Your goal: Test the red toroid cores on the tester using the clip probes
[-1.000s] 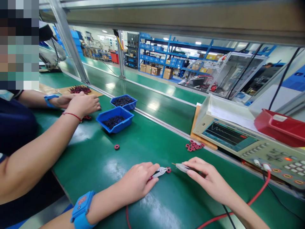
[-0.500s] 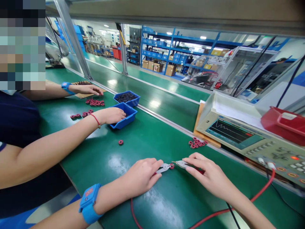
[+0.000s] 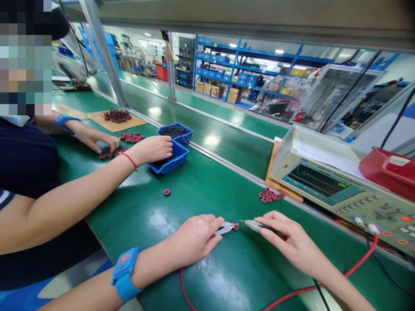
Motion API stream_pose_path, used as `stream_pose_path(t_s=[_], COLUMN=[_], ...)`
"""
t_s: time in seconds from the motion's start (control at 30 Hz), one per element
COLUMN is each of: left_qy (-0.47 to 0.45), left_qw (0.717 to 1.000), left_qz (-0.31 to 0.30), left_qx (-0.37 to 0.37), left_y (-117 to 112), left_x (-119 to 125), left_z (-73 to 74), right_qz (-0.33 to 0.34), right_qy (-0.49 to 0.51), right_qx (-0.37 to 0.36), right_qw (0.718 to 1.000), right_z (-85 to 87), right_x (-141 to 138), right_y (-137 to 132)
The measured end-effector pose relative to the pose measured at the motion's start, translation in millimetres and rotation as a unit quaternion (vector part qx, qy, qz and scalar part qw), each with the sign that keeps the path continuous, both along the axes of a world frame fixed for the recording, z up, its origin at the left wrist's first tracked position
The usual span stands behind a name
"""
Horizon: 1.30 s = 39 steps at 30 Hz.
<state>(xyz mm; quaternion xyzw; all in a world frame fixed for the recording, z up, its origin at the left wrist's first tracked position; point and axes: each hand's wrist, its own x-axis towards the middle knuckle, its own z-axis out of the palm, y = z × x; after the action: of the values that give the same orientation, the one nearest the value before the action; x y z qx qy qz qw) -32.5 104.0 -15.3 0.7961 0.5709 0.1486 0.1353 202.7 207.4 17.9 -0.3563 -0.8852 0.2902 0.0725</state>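
Note:
My left hand (image 3: pixel 191 238) is closed on a metal clip probe (image 3: pixel 224 228) whose jaws hold a small red wound ring coil (image 3: pixel 236 226) on the green bench mat (image 3: pixel 136 216). My right hand (image 3: pixel 292 244) is closed on a second pointed probe (image 3: pixel 251 223), its tip just right of the coil. A red lead (image 3: pixel 353 268) runs from my right hand to the tester (image 3: pixel 327 185), whose screen shows a green trace. A blue wrist strap (image 3: pixel 125 272) sits on my left forearm.
A loose coil (image 3: pixel 166 192) lies mid-mat and a pile of coils (image 3: pixel 269 195) sits by the tester. A co-worker at left reaches into a blue bin (image 3: pixel 175 162); a second bin (image 3: pixel 177 131), more coils (image 3: pixel 131 137) and a red tray (image 3: pixel 389 170) are nearby.
My hands stay in place with the probes at the coil. The co-worker's hand moved from the mat to the near blue bin and reaches in.

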Motion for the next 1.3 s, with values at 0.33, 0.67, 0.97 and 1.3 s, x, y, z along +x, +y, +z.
stream_pose_path(t_s=[0.33, 0.67, 0.97, 1.3], left_qy=[-0.01, -0.01, -0.01, -0.028], left_qw=[1.0, 1.0, 1.0, 0.999], left_qz=[-0.001, 0.006, 0.011, 0.007], left_qx=[-0.009, -0.004, -0.022, -0.026], left_y=[0.1, 0.1, -0.6, 1.6], left_x=[0.8, 1.0, -0.1, -0.9], left_z=[0.7, -0.3, -0.1, -0.6], right_qz=[0.004, -0.027, -0.044, -0.038], right_qy=[0.003, 0.039, 0.036, 0.055], right_qx=[-0.024, -0.039, -0.03, -0.042], right_qw=[1.0, 0.998, 0.998, 0.997], right_z=[-2.7, -7.2, -13.7, -9.2], right_x=[4.7, 7.7, 10.4, 10.8], right_y=[-2.0, -1.2, 1.7, -0.8])
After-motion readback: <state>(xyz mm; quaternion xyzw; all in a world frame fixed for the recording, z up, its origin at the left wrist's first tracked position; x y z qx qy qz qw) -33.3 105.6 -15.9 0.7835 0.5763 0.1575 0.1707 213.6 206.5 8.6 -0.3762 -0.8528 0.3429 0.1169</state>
